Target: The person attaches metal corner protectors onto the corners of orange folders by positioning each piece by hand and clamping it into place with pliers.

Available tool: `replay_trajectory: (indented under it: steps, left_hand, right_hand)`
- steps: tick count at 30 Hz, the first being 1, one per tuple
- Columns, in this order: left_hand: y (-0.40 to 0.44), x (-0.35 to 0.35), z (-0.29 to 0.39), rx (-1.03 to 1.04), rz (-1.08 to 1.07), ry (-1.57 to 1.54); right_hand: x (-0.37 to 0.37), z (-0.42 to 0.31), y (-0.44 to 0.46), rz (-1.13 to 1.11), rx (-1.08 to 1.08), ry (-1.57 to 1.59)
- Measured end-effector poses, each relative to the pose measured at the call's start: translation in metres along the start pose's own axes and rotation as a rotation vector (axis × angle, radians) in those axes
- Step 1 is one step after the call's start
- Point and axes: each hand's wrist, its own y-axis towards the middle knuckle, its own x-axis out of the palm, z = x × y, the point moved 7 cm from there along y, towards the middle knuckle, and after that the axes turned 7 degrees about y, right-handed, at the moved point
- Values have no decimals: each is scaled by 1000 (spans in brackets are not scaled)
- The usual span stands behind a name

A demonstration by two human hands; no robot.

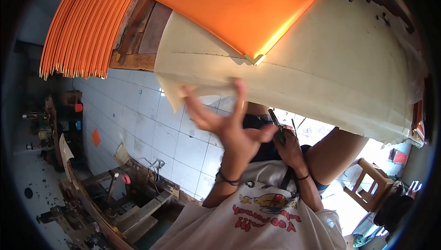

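Observation:
My left hand (234, 133) is raised in front of the cream sheet's near edge, a little blurred, with its fingers spread and nothing in it. In my right hand (291, 149), close to my lap, is a dark tool with green handles (279, 133); its narrow tip points up and left. An orange panel (243, 8) lies on the cream sheet (321, 61) that covers the work surface. The panel's near corner carries a gold-coloured corner piece (255, 59). Neither hand touches the panel.
Several orange folders or panels (87, 25) with gold tips stand in a row at the upper left. A wooden stool (370, 185) is at the right. Wooden frames and metal parts (138, 218) fill the lower left, beside the tiled floor (172, 135).

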Motion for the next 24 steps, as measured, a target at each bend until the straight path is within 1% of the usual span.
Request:
replay_trajectory:
  steps: [1, 3, 4, 7, 8, 9, 11, 14, 15, 18, 24]
  left_hand:
    - [-4, 3, 14, 16, -21, -8]
    - [-7, 2, 35, 41, -60, -28]
    - [-1, -8, 41, 119, -20, -16]
    - [-6, -22, 36, -7, -331, -438]
    - [-13, -15, 33, -94, -298, -1046]
    - [-12, -19, 39, -245, -360, -1528]
    - [-16, -21, 46, -363, -634, -2153]
    - [-16, -22, 47, -421, -663, -2274]
    - [-15, -23, 48, -416, -674, -2275]
    - [-16, -28, 55, -411, -694, -2273]
    - [-24, -30, 70, -414, -718, -2246]
  right_hand:
    - [1, 2, -1, -12, 9, -1]
    - [6, 11, 1, -33, -12, 97]
    - [7, 13, 3, -40, -23, 143]
    - [0, 2, 3, -37, 32, -4]
    - [0, 2, 1, -12, 35, -7]
    - [1, 3, 1, -19, 43, 6]
    - [2, 6, 0, -35, 61, 27]
    - [-1, -6, 0, -28, 13, 16]
    - [-3, -10, 0, -24, -4, 14]
    - [-5, -10, -2, -51, 71, 50]
    - [-10, -7, -11, -10, 13, 102]
